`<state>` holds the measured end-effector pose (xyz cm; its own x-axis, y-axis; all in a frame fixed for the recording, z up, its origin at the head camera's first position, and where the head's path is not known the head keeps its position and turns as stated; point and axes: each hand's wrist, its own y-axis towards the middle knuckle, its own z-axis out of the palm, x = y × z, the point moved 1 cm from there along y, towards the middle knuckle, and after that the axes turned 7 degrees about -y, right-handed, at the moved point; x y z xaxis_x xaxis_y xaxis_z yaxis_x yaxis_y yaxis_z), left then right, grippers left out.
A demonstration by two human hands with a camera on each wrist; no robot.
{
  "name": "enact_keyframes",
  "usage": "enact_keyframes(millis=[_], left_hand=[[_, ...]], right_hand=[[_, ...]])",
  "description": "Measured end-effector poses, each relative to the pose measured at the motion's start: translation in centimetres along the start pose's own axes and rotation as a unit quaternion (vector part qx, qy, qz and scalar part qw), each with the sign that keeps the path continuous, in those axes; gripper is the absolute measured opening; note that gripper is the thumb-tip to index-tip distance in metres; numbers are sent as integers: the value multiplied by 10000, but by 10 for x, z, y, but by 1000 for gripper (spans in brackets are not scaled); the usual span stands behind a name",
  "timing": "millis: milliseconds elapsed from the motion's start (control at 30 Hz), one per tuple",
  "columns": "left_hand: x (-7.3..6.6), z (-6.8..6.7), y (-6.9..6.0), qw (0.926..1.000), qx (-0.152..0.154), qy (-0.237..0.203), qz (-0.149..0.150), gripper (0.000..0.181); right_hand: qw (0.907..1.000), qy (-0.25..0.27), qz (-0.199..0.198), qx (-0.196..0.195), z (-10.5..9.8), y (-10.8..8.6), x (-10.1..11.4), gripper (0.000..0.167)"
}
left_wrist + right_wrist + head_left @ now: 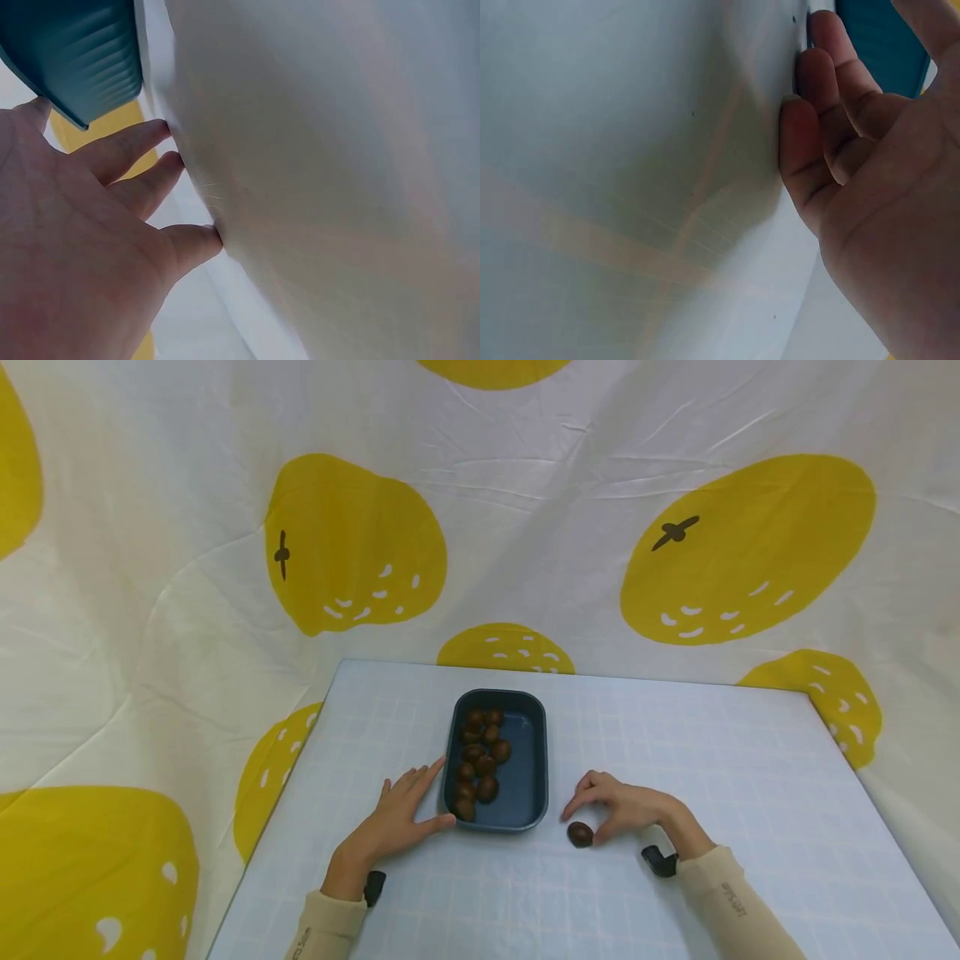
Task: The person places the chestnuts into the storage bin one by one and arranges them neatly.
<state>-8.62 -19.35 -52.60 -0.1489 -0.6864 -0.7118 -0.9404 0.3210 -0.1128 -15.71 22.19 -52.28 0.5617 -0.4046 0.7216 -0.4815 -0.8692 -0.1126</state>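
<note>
A dark blue rectangular tray [531, 760] stands on the table in the head view, with several glossy brown chestnuts [485, 765] gathered along its left side. My left hand [397, 820] lies spread at the tray's near left corner, thumb and fingertips at its wall. In the left wrist view, fingers of that left hand [97, 202] rest on the tabletop beside the tray. One loose chestnut [580, 835] lies right of the tray. Around it curve the thumb and index finger of my right hand [626, 807], not visibly squeezing it. The right wrist view does not show that chestnut.
A pale blue checked cloth [480, 902] covers the table. Behind and to the left hangs a white sheet [540, 543] with large yellow fruit prints. Black wrist straps [660, 861] sit under both wrists.
</note>
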Motion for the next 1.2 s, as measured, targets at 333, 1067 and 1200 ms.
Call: enact_keyframes(millis=[333, 1067, 1200], left_hand=[[1, -1, 1, 10000, -34, 45, 59, 93], [1, 1, -1, 10000, -72, 32, 52, 93], [2, 1, 0, 10000, -65, -1, 67, 93]], right_hand=[[9964, -736, -233, -338, 5, 0, 4, 49], [9966, -500, 139, -647, 12, 0, 5, 46], [9972, -278, 125, -690, 9, -1, 5, 45]])
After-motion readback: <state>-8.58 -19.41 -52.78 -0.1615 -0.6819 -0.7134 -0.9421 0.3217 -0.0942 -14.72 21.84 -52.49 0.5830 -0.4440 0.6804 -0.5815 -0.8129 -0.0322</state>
